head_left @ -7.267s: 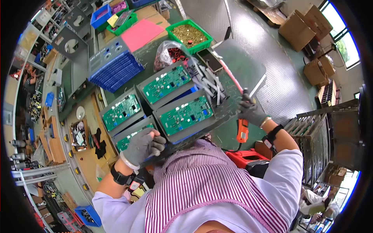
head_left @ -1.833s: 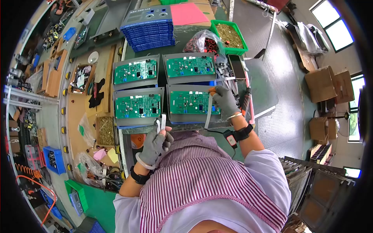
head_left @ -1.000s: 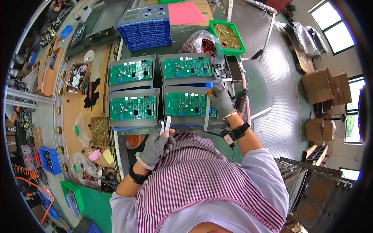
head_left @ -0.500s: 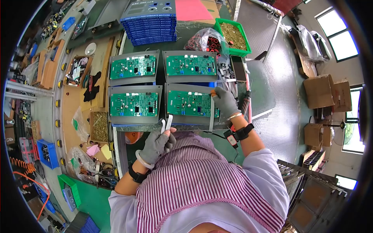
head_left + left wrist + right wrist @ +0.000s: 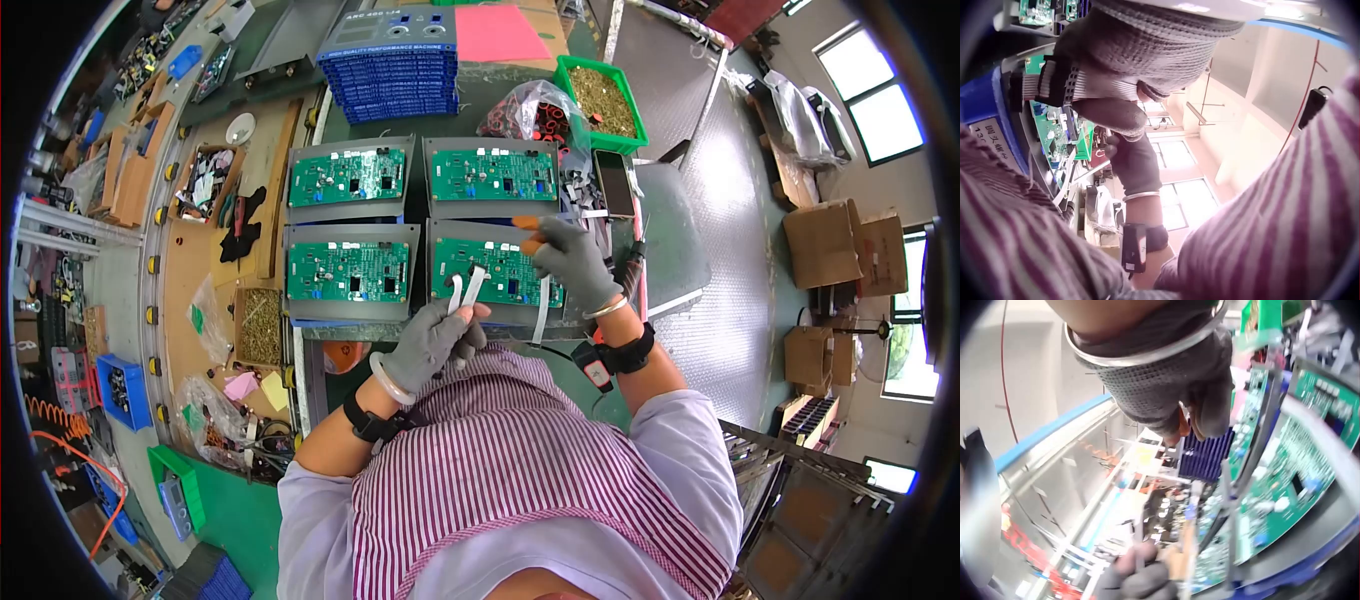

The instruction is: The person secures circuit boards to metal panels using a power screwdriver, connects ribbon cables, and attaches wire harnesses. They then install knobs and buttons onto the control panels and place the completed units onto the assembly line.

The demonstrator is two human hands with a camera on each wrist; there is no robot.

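Observation:
In the head view my gloved left hand pinches a folded grey ribbon cable over the front edge of the lower right circuit board. The left wrist view shows black connectors on that cable. My gloved right hand, with orange covers on its fingertips, is above the same board's right side, fingers extended leftward and holding nothing. Below it a second ribbon cable hangs over the panel's front edge. Each board sits on a grey panel.
Three more boards, including the lower left one, fill the bench. Behind stand a stack of blue-edged panels, a bag of red parts and a green bin. A phone and an orange-black power tool lie at right.
My left hand has moved right and up with its ribbon cable, from beside the board to over it. The right hand has let go of the other cable and shifted slightly left.

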